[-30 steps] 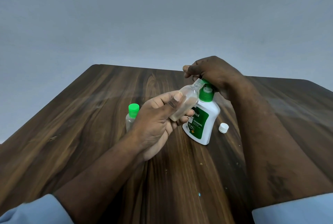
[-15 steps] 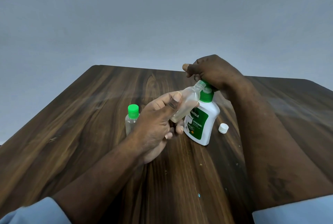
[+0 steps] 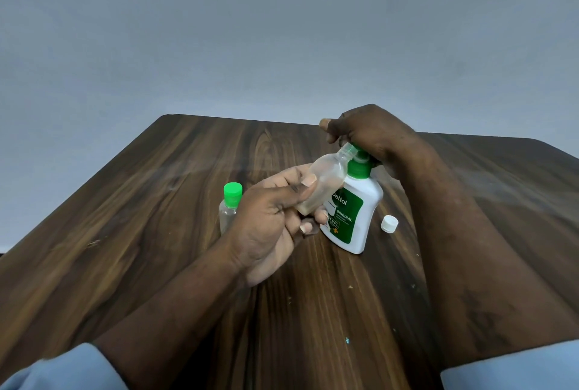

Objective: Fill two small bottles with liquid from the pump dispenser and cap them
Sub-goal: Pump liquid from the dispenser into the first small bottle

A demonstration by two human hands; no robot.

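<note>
The open small bottle (image 3: 326, 179) lies tilted in the left hand (image 3: 272, 223), with the thumb on top and the fingers curled under its base. Its bare mouth is raised against the green nozzle of the pump dispenser (image 3: 355, 220), and its lower end shows a faint yellowish tint. The right hand (image 3: 372, 134) is curled down over the pump head, just above and beyond the left hand's fingertips.

The dispenser is white with a green collar. Its green label reads "Dettol" and "ORIGINAL"; the finer print is too small to read.

Just left of the left hand, partly hidden behind it, stands a second small bottle (image 3: 228, 211) with its green cap on. A loose white cap (image 3: 389, 223) lies between the dispenser's base and the right forearm.

The dark wood surface (image 3: 141, 233) stretches wide to the left of that hand, out to its slanting edge. Its far edge runs close behind the right hand. Pale blue sleeves (image 3: 62, 371) show at the near corners.
</note>
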